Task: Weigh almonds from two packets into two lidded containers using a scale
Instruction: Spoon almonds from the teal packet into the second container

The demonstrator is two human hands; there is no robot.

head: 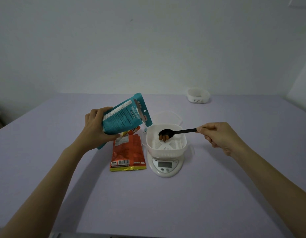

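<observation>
The right hand (217, 136) pinches the thin handle of a black plastic spoon (177, 132), whose oval bowl sits over brown almonds (163, 138) inside a square white perforated container (166, 152) on a round white scale (172, 169). The left hand (97, 127) grips a glossy teal pouch (124, 115), tilted mouth-first toward that container. A crinkled orange foil packet (127, 153) lies flat just left of the scale; a second white container (198, 96) sits far right

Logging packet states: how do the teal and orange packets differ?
The teal packet is held tilted in the left hand; the orange packet lies flat on the table. The teal packet's top is open; the orange packet's is partly hidden. Both are left of the scale.
</observation>
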